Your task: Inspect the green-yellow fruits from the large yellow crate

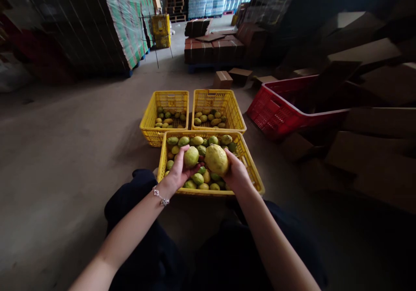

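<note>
My left hand [180, 169] is wrapped round a green-yellow fruit [191, 157]. In my right hand [236, 173] is a larger, bumpy yellow fruit [216, 159], gripped from its right side. Both fruits are held side by side over the near yellow crate [211, 192], which contains several green and yellow fruits [197, 178]. Behind it stand two more yellow crates, the left one [149, 130] and the right one [238, 109], each with smaller heaps of similar fruits on the bottom.
A red crate [276, 113] stands at the right beside flattened cardboard [367, 152]. Small cardboard boxes [222, 80] lie behind the yellow crates. Farther back are stacked cartons [214, 50] and a wrapped pallet load [126, 22]. My knees flank the near crate.
</note>
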Motion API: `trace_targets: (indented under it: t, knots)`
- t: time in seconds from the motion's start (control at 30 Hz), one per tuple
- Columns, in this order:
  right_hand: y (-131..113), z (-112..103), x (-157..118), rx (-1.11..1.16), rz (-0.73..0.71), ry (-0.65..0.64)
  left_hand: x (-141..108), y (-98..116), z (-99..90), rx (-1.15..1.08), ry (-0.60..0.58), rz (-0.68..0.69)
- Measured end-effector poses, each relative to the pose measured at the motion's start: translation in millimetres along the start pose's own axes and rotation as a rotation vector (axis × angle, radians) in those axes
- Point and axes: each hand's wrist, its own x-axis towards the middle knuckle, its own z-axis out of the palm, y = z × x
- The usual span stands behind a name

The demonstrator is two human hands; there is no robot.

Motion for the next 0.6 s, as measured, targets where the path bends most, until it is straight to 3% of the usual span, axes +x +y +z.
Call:
trace_targets:
  t: [0.17, 0.37, 0.47, 0.6]
  knots:
    - [-3, 0, -6, -0.003, 0.034, -0.129, 1, 1, 0.5, -0.045, 0.059, 0.040]
    - [-10, -2, -11, -0.004, 0.083, -0.011, 9, -1, -3.4, -0.060, -0.030, -0.024]
    - [-6, -6, -4, 0.017, 0.116, -0.041, 10, -2, -3.9, -0.074, -0.044, -0.037]
    - [4, -12, 8, 0.094, 0.148, -0.092, 6, -1, 0.0, -0.066, 0.024, -0.042]
